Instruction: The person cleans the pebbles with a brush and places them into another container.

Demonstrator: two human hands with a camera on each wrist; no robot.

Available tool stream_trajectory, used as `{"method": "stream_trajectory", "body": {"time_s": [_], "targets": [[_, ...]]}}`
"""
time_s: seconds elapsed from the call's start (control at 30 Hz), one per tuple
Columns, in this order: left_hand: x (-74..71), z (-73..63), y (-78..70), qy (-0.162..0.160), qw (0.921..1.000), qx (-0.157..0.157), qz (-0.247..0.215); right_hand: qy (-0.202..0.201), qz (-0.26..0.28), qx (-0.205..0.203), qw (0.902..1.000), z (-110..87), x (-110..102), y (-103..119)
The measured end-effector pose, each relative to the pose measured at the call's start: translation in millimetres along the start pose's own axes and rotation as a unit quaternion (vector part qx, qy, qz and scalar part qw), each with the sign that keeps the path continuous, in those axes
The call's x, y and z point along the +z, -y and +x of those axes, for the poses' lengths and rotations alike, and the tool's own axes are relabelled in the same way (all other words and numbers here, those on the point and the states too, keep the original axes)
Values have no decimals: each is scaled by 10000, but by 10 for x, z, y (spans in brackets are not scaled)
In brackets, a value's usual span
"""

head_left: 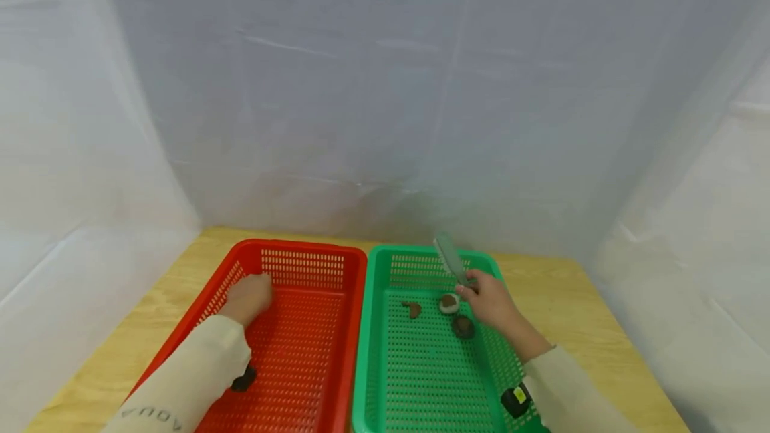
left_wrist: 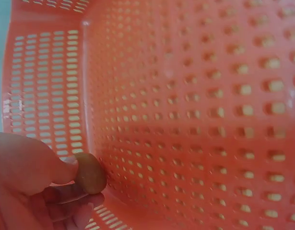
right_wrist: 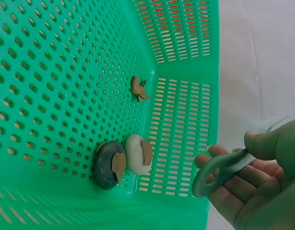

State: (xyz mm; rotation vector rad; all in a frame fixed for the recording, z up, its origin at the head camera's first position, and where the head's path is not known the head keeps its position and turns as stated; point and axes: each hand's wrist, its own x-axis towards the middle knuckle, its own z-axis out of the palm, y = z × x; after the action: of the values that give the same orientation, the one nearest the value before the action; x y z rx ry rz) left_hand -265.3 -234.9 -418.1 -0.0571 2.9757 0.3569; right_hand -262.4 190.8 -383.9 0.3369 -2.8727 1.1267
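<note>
In the red basket's far left corner, my left hand [head_left: 249,297] pinches a smooth, egg-shaped olive-brown object [left_wrist: 91,173] between thumb and fingers, close to the basket wall. My right hand [head_left: 490,301] grips a grey-green brush [head_left: 450,258] by its handle, above the right side of the green basket. A hole shows in the handle's end, and the brush head points up and away. Below that hand lie a dark rounded stone [right_wrist: 109,165] and a white one [right_wrist: 137,154], each with a brown patch. A small curled brown piece [head_left: 413,309] lies to their left.
The red basket [head_left: 356,326] and the green basket [head_left: 363,353] stand side by side on a wooden table [head_left: 577,306]. Pale plastic sheeting [head_left: 361,85] hangs behind and at both sides.
</note>
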Motion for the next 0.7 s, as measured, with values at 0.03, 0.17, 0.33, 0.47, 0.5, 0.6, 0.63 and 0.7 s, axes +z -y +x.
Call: {"method": "stream_trajectory", "body": {"time_s": [0.03,0.17,0.33,0.47,0.5,0.6,0.63,0.7], "targets": [[3,-4,7,29,10000,0,78,-16,3,18,10000,0,-2,-2],[8,-11,1,121,9998,-24,148,-16,3,51,10000,-4,-29,-17],[31,-1,-1,160,9998,-87,-12,53,53,70,9999,-4,-48,-9],[44,3,-9,59,10000,-42,47,31,88,109,9999,-3,-49,-10],[45,4,-15,13,10000,-18,97,24,82,111,9999,-3,-47,-14],[34,12,-40,-229,9993,103,280,37,107,106,9999,-2,-37,-33],[20,20,-52,-335,9989,175,287,35,97,91,9999,-1,-34,-40],[-21,44,-90,-488,9982,303,183,31,96,66,9999,2,-29,-50]]}}
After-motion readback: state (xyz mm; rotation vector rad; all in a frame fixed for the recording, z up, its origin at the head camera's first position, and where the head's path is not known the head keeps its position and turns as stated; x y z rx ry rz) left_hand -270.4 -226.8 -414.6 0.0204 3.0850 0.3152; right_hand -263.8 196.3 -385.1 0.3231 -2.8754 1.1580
